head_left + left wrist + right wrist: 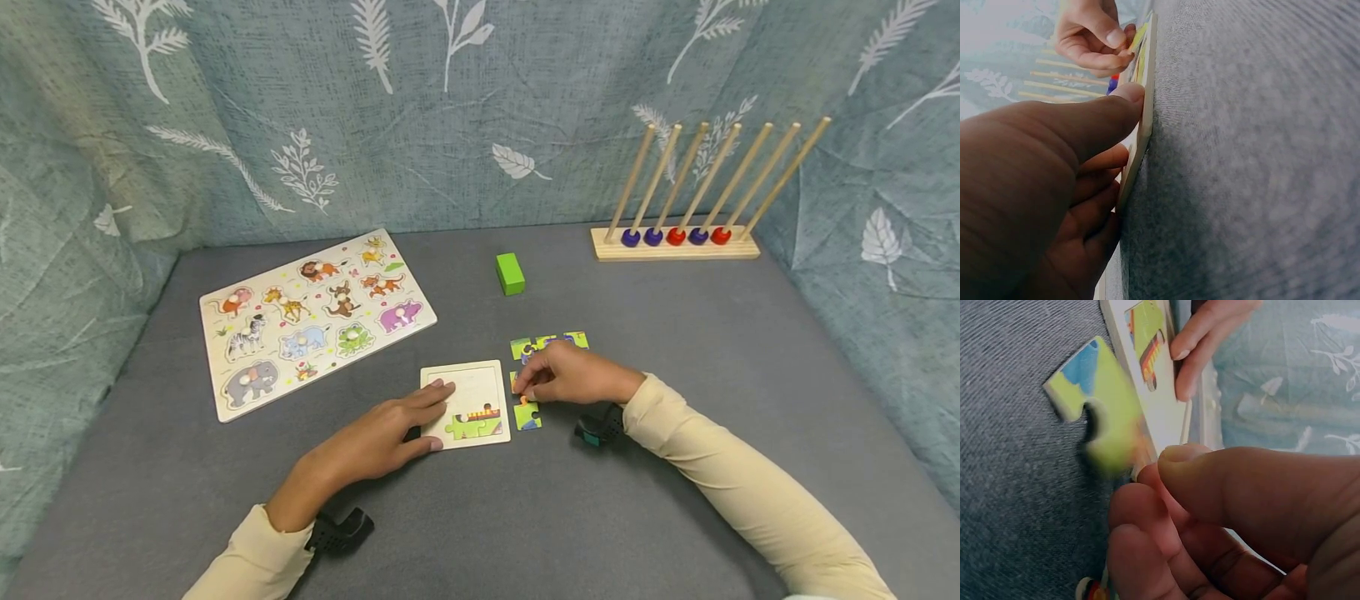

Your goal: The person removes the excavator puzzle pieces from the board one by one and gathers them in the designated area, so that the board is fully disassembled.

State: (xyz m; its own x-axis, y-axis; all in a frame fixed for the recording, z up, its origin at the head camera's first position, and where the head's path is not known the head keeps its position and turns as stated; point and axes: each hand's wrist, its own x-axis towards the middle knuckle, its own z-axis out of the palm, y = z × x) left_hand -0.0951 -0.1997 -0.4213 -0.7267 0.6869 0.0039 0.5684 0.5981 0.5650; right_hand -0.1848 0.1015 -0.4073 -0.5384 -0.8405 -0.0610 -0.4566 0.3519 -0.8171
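Observation:
A small square wooden puzzle board (465, 379) lies on the table, with a few joined pieces (472, 427) showing green ground and a red and yellow shape in its lower part. My left hand (386, 427) rests across the board's left side, fingers extended on its surface and thumb at the near left corner. Just right of the board, my right hand (573, 373) pinches a puzzle piece (1139, 39) between thumb and fingertips, which partly hide it. Below those fingers lies a loose green and blue piece (1094, 372); several more pieces (576, 339) lie behind the hand.
An animal peg puzzle (322, 321) lies at the back left. Behind the small board stands a green block (511, 274). At the back right is a wooden rack (675, 248) with upright rods and blue and red beads. A patterned curtain (480, 125) hangs behind the table.

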